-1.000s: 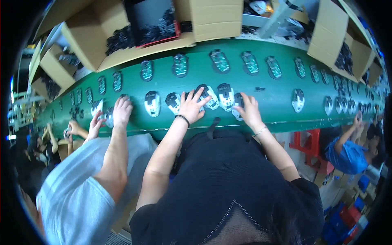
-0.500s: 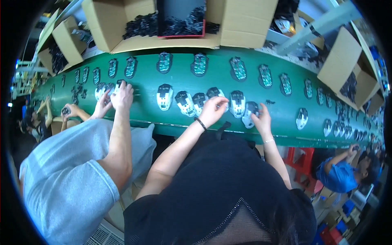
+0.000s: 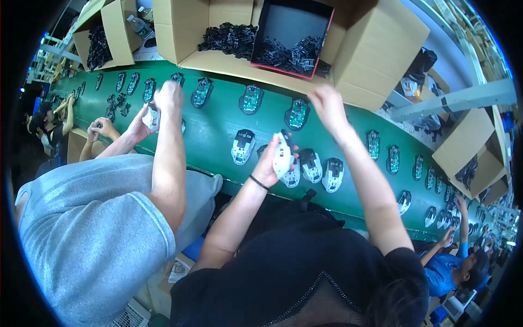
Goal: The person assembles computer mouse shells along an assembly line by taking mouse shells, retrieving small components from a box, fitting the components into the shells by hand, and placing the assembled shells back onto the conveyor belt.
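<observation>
My left hand is closed round a white and black computer mouse shell, lifted above the green belt and tilted on its side. My right hand is raised at the front edge of the carton, beyond the row of shells. Its fingers are curled in, and whatever they may hold is hidden. More mouse shells lie below and beside my left hand. One shell rests apart to the left. The green circuit board on a black mouse base lies between my hands and the carton.
A large carton behind the belt holds loose black parts and a black box with a red rim. Close on my left, a co-worker in a grey shirt handles another shell. A metal bar crosses at the right.
My left hand has lifted a mouse shell off the belt. My right hand has left the shell at its fingers and moved up and away to the carton's edge. The view has turned.
</observation>
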`<state>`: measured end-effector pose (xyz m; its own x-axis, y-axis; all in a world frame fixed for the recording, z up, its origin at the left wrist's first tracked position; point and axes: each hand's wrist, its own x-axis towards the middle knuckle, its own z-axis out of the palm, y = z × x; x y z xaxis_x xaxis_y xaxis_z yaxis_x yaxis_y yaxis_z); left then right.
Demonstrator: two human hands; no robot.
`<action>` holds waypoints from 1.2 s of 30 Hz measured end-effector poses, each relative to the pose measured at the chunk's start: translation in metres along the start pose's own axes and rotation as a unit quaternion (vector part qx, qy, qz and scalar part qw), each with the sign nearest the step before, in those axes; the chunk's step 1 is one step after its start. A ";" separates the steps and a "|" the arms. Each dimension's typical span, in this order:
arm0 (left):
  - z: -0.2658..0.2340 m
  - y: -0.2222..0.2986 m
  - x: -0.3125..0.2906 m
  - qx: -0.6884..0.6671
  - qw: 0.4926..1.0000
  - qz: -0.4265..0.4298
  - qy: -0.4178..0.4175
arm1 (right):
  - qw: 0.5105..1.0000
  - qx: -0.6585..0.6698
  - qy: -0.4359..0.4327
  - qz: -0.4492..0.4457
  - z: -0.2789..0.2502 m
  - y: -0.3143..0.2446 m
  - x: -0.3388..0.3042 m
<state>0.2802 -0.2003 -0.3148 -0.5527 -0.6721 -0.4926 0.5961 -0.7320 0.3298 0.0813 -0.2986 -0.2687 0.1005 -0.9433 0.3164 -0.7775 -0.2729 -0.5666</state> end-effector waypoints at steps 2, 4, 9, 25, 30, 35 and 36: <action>0.002 0.012 -0.004 0.008 0.999 0.016 0.033 | 0.987 -0.140 0.026 -0.080 0.019 0.016 0.056; 0.001 0.021 -0.006 0.013 0.996 0.036 0.076 | 0.966 -0.242 -0.016 -0.091 0.039 0.014 0.090; 0.012 0.037 -0.008 -0.002 0.991 0.078 0.109 | 0.924 -0.346 -0.138 -0.086 0.056 0.031 0.121; 0.013 0.038 -0.008 0.003 0.992 0.085 0.095 | 0.978 0.135 -0.155 0.020 0.023 0.034 0.136; 0.022 0.044 -0.013 -0.013 0.987 0.137 0.081 | 0.801 0.541 -0.155 0.204 -0.005 -0.018 0.074; 0.023 0.034 -0.010 -0.007 0.987 0.156 0.037 | 0.766 0.577 -0.113 0.259 -0.028 -0.059 -0.019; 0.023 0.031 -0.010 -0.005 0.986 0.165 0.035 | 0.776 0.557 -0.094 0.281 -0.033 -0.067 -0.031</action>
<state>0.2908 -0.2185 -0.2808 -0.2854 -0.8642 -0.4143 0.7427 -0.4727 0.4743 0.1099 -0.2446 -0.2159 0.1113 -0.9548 -0.2755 0.2775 0.2961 -0.9140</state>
